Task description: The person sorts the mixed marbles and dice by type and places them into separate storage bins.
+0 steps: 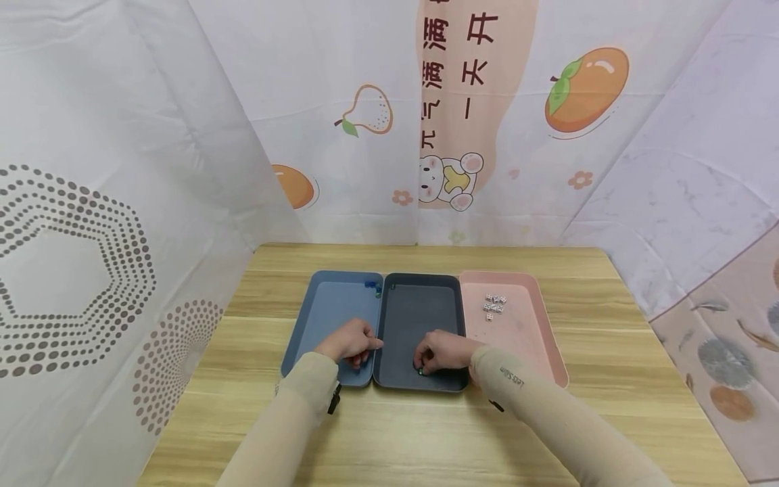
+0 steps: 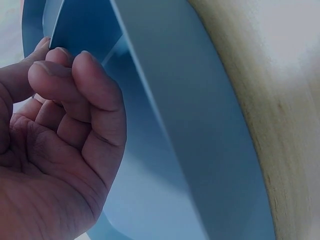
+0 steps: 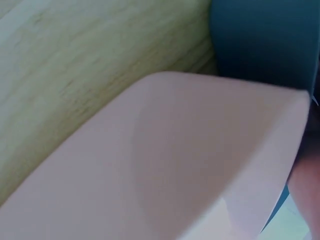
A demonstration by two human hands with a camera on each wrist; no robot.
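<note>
My left hand [image 1: 353, 343] is over the right side of the blue tray [image 1: 328, 291], fingers bent. In the left wrist view, thumb and fingertips [image 2: 60, 57] meet at the tray's rim and pinch it. My right hand [image 1: 447, 350] reaches down into the dark grey tray [image 1: 420, 311], thumb and forefinger pinching a small shiny green piece [image 1: 420, 371] near its front. Another small green piece [image 1: 393, 287] lies in that tray's far left corner. In the right wrist view, only a blurred part of the right hand [image 3: 306, 185] shows at the edge.
Several small blue pieces [image 1: 370, 284] and green pieces [image 1: 378, 295] lie in the blue tray's far right corner. Several white dice [image 1: 494, 299] sit in the pink tray [image 1: 548, 338]. All three trays stand side by side on a wooden table [image 1: 608, 365], with printed cloth [image 1: 365, 203] behind.
</note>
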